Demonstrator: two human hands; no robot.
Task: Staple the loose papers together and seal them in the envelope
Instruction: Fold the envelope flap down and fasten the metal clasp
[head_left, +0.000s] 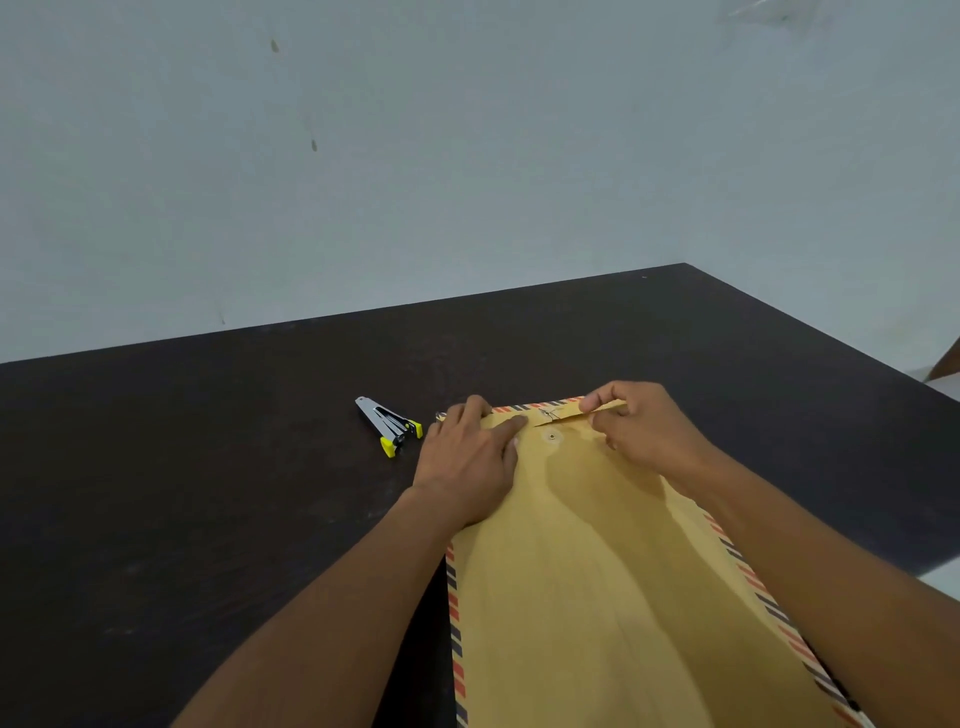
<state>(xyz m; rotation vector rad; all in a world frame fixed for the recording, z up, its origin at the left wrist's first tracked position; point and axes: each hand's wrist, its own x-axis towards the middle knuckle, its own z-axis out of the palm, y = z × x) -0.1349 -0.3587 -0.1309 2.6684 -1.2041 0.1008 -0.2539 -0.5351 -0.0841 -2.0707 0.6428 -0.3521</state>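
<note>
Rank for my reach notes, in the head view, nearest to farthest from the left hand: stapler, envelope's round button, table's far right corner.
From the left hand:
1. Round button, just right of its fingertips.
2. Stapler, on its left.
3. Table's far right corner, beyond the envelope.

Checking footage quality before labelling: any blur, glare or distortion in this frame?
Head view: soft overall, no harsh glare; wide-angle bending stretches the forearms and envelope near the bottom edge; the hands cast soft shadows on the envelope; stapler reasonably sharp; string clasp small and slightly soft.
</note>
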